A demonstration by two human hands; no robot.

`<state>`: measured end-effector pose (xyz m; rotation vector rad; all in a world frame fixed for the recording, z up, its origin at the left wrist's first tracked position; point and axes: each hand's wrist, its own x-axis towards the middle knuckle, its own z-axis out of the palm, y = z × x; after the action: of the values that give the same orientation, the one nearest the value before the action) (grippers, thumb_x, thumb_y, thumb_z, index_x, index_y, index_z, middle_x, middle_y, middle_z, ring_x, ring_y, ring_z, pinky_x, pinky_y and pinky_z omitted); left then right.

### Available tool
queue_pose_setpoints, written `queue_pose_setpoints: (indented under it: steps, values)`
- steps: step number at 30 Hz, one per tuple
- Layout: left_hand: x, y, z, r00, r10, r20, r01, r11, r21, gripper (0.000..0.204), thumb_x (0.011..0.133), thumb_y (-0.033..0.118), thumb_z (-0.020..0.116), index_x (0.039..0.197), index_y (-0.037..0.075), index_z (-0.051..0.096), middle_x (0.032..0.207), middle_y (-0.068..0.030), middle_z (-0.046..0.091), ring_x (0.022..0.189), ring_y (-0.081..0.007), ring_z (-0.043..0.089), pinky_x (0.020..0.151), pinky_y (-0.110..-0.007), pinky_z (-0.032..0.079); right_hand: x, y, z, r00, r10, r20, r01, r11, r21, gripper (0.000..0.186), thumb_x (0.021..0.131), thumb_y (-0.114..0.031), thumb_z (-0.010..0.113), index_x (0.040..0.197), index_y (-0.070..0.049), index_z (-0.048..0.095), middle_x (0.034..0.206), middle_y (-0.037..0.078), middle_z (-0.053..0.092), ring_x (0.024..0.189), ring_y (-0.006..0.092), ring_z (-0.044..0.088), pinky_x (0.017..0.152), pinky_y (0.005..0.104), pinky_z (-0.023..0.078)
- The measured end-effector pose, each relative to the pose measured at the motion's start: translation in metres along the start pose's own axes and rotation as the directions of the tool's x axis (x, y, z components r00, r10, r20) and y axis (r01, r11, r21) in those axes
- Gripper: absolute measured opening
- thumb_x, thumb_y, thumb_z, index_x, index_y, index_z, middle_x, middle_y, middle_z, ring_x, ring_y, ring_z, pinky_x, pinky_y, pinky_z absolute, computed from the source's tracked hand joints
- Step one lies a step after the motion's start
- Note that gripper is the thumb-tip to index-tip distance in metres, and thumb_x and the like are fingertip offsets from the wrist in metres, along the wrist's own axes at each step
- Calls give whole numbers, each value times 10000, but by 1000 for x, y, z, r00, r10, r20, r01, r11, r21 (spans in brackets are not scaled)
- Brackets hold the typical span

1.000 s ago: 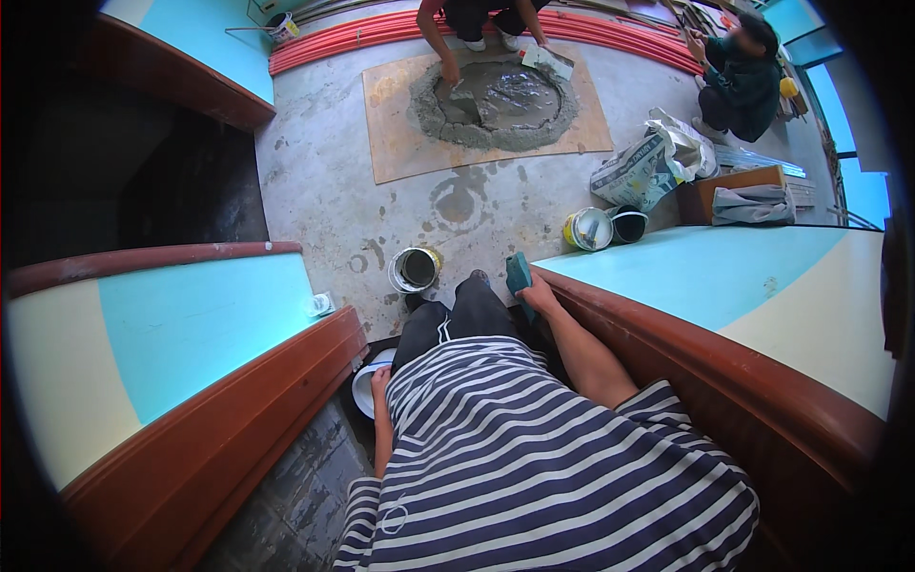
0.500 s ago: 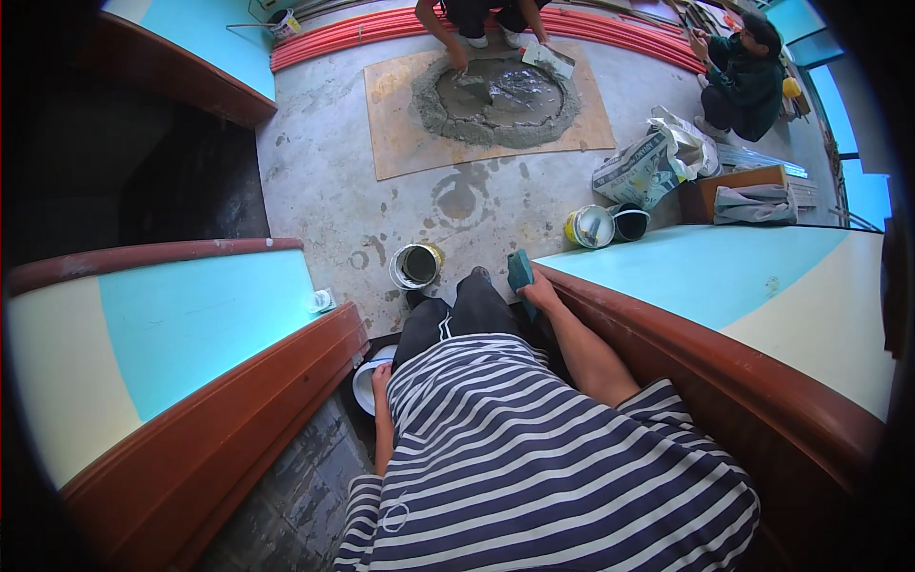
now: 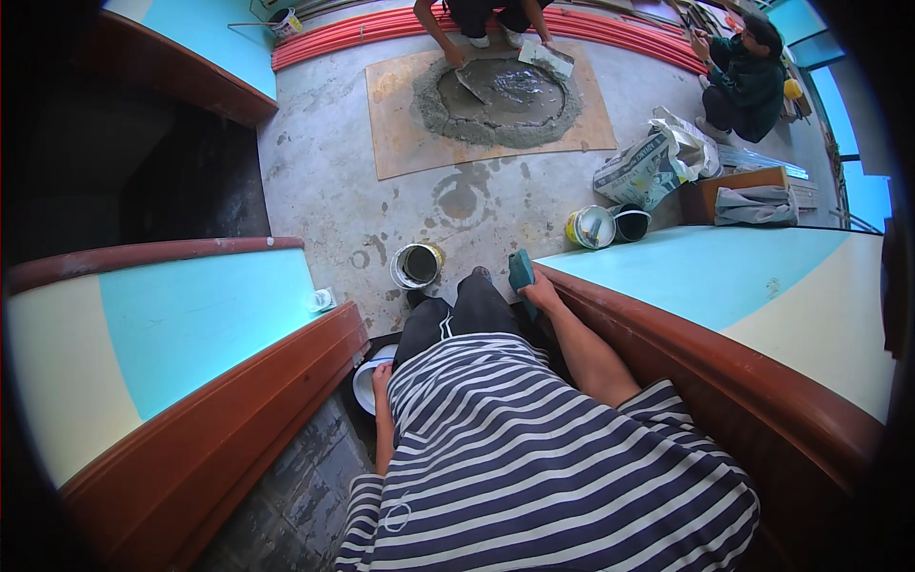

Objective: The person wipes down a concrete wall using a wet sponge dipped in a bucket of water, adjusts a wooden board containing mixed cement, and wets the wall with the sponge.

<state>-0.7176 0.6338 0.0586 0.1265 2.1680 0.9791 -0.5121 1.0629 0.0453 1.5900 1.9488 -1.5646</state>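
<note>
My right hand (image 3: 541, 289) grips a dark green, flat block-like tool (image 3: 520, 271), which looks like a plastering float, beside the right-hand brown door frame. Low at my left side, my left hand (image 3: 381, 376) is closed at a white bucket (image 3: 365, 389); it appears to hold the bucket by its handle, though my fingers are partly hidden. My striped top and leg cover part of that bucket. On the floor just ahead of my feet stands another bucket (image 3: 417, 266) with dark contents.
Farther off, a person's hand (image 3: 456, 59) works a trowel (image 3: 471, 86) in wet mortar (image 3: 519, 88) on a board (image 3: 391, 153). Another person (image 3: 745, 81) crouches at right. Two buckets (image 3: 593, 227), a sack (image 3: 640, 170) and red pipes (image 3: 353, 35) lie around. Brown frames (image 3: 229, 419) flank me.
The other person's trowel has moved slightly left and up at the mortar's edge, its blade now tilted. My own hands stay where they were.
</note>
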Motion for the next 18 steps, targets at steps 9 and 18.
queue_pose_setpoints:
  steps: [9,18]
  values:
    - [5,-16,-1,999,-34,-8,34,998,45,210,853,125,528,970,3,653,923,-84,668,871,-148,605,817,-271,460,-2,-3,-1,1000,1,8,-2,1000,1,549,648,-154,665,1165,-43,519,1132,225,584,1105,358,536,945,394,412]
    - [4,-7,1,1000,-8,-8,8,998,60,203,849,129,539,960,7,656,914,-81,667,855,-146,602,803,-268,462,2,1,2,999,42,-13,-42,999,-19,529,669,-109,682,1170,-28,535,1126,172,599,1075,289,557,931,353,412]
